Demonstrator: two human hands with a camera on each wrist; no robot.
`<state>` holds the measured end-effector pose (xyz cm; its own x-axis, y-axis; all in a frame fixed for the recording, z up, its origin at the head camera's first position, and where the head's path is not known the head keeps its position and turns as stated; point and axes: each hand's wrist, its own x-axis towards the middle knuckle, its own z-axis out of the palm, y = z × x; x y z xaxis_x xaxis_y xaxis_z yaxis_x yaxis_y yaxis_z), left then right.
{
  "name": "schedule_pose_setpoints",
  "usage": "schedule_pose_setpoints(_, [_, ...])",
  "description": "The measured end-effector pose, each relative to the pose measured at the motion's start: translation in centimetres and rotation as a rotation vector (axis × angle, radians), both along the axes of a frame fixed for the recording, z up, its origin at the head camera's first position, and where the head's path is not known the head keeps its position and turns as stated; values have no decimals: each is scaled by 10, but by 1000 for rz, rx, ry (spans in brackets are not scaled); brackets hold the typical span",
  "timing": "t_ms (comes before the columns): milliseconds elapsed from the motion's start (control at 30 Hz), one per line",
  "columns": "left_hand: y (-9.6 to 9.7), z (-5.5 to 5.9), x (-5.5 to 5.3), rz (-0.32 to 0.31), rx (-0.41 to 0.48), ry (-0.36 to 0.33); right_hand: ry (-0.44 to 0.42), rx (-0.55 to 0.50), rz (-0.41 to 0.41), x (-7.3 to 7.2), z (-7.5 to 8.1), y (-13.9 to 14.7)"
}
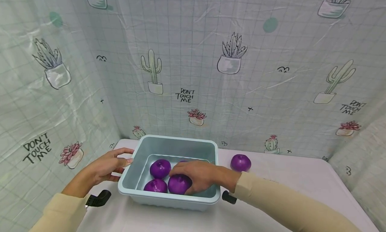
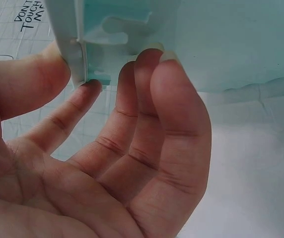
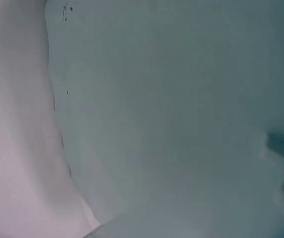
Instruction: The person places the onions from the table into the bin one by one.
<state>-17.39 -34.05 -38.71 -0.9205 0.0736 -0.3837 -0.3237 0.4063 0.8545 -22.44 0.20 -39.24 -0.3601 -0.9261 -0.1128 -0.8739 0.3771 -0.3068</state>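
A pale blue plastic basin [image 1: 178,141] holds several glossy, round purple balls, each onion-like with a small nub on top. My left hand [image 1: 108,166] pinches its left rim; in the left wrist view the thumb [image 2: 37,79] and index fingertip lie at the rim while the other fingers curl below it. Inside the basin my right hand [image 1: 196,174] grips one purple ball [image 1: 180,185] from above. Two more balls [image 1: 160,168] lie to its left, and a sliver of another shows behind the hand. The right wrist view shows mostly the basin's outer wall [image 3: 157,109].
One more purple ball [image 1: 240,162] sits on the white table [image 1: 289,188], right of the basin and behind my right forearm. A patterned curtain [image 1: 193,58] hangs close behind the table and along both sides. Black straps [image 1: 99,198] are on both wrists.
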Motion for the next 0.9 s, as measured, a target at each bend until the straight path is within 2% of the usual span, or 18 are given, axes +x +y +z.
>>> schedule_pose_setpoints(333, [0, 0, -1, 1, 8, -4, 104, 61, 9, 1, -8, -6])
schedule_pose_setpoints(600, [3, 1, -2, 2, 12, -12, 117, 94, -14, 3, -10, -7])
schedule_pose_setpoints(733, [3, 1, -2, 1, 4, -11, 65, 71, -87, 1, 1, -2])
schedule_pose_setpoints(900, [2, 1, -2, 11, -15, -18, -10, -55, -228, -4, 27, 22])
